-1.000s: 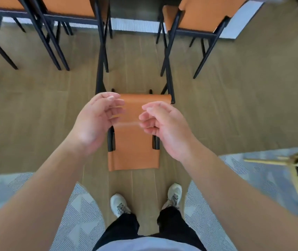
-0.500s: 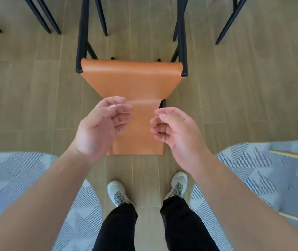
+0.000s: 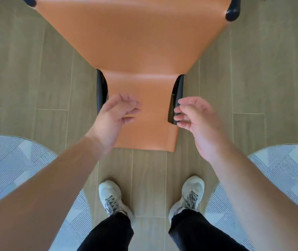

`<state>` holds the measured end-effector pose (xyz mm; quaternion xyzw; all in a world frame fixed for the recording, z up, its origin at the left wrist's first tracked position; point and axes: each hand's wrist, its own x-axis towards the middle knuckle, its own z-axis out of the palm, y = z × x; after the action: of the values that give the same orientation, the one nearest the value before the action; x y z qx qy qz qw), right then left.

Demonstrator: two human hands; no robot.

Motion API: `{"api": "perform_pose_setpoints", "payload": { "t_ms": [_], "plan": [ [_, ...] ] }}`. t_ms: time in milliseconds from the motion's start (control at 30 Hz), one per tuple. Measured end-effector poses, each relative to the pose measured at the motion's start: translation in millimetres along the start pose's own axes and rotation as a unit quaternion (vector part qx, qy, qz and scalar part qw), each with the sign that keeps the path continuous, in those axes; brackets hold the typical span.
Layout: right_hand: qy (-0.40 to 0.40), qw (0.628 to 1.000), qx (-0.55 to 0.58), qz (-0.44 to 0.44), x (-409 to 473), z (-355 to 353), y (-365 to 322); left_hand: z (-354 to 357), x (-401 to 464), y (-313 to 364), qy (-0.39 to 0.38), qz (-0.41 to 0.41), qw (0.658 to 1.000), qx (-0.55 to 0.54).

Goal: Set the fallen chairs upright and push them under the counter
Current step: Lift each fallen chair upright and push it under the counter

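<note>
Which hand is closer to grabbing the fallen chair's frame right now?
Right, probably. The right hand has its fingertips at the black frame bar beside the orange chair back. The left hand hovers over the leather, its bar off to its outer side.

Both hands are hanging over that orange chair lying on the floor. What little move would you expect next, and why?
Probably both hands drop a little and close on the two side edges of the chair's narrow backrest. The left hand and right hand hover over it with loosely curled fingers, holding nothing, one near each black frame bar, and the chair lies flat on the wooden floor.
</note>
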<state>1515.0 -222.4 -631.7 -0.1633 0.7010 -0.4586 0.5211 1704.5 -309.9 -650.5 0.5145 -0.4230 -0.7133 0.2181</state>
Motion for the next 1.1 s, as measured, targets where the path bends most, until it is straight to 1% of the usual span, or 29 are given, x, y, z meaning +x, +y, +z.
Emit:
{"api": "perform_pose_setpoints", "payload": {
  "t_ms": [100, 167, 300, 367, 467, 567, 633, 733, 833, 900, 1000, 1100],
  "plan": [
    [0.013, 0.998, -0.062, -0.003, 36.6, 0.0, 52.5, -3.3, 30.6, -54.7, 0.011, 0.021, 0.999, 0.040],
    [0.025, 0.995, -0.092, -0.009, 60.1, 0.6, 83.0, -6.2, 52.1, -87.7, 0.001, 0.039, 0.996, 0.074],
    [0.029, 0.988, -0.143, -0.038, 108.9, 3.1, 134.4, -18.1, 99.3, -144.3, -0.002, 0.063, 0.978, 0.197],
    [0.023, 0.982, -0.179, -0.057, 133.5, 4.1, 158.3, -24.9, 120.6, -166.6, 0.004, 0.065, 0.962, 0.266],
    [0.018, 0.971, -0.225, -0.085, 168.5, 4.9, 189.9, -35.6, 149.2, -192.6, 0.005, 0.119, 0.914, 0.387],
    [0.019, 0.955, -0.268, -0.127, 191.6, 8.1, 216.2, -48.0, 171.8, -212.4, -0.001, 0.160, 0.854, 0.495],
    [0.010, 0.931, -0.335, -0.145, 200.6, 10.2, 232.9, -55.5, 183.7, -224.6, -0.013, 0.168, 0.817, 0.552],
    [-0.041, 0.884, -0.439, -0.154, 206.9, 16.1, 259.5, -67.0, 194.0, -246.4, -0.022, 0.149, 0.762, 0.630],
    [-0.071, 0.846, -0.501, -0.170, 211.7, 22.4, 284.2, -78.5, 197.5, -270.1, -0.026, 0.160, 0.703, 0.692],
    [-0.081, 0.828, -0.529, -0.171, 213.1, 25.8, 297.4, -87.5, 199.6, -289.5, -0.027, 0.168, 0.674, 0.719],
    [-0.097, 0.783, -0.586, -0.183, 214.0, 25.3, 319.7, -96.9, 198.6, -318.5, -0.029, 0.171, 0.637, 0.751],
    [-0.099, 0.738, -0.642, -0.181, 215.8, 16.8, 340.4, -103.6, 195.0, -346.4, -0.054, 0.149, 0.618, 0.770]
  ]
}}
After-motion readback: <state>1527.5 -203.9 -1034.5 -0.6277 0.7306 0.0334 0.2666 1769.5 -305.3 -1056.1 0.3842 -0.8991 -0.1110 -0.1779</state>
